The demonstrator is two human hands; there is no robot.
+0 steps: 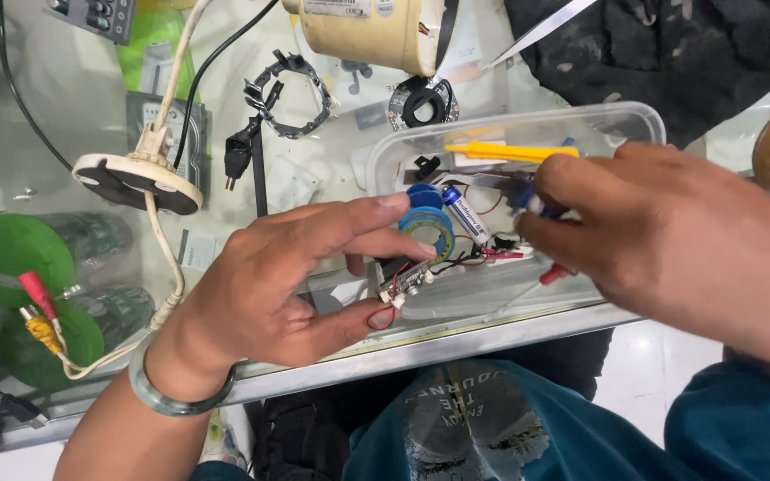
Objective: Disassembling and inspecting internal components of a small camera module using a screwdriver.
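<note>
My left hand [287, 285] reaches over the glass counter and pinches a small circuit board with red wires [405, 283] between thumb and fingers at the near rim of a clear plastic tray [608, 125]. My right hand [661, 236] is over the tray, its fingertips closed on a small blue and white part [528, 200]. In the tray lie a blue tape roll [428, 225], a white and blue cylindrical cell [465, 214], a yellow tool [501, 151] and thin red wires [501, 254].
A round white base with a cream cable [135, 183] lies at left, near red and yellow plugs [37, 312]. A black ring bracket [287, 93], a black power plug [238, 156], a round LED ring board [422, 102] and a cream housing [376, 31] lie behind. Dark cloth [670, 53] is at top right.
</note>
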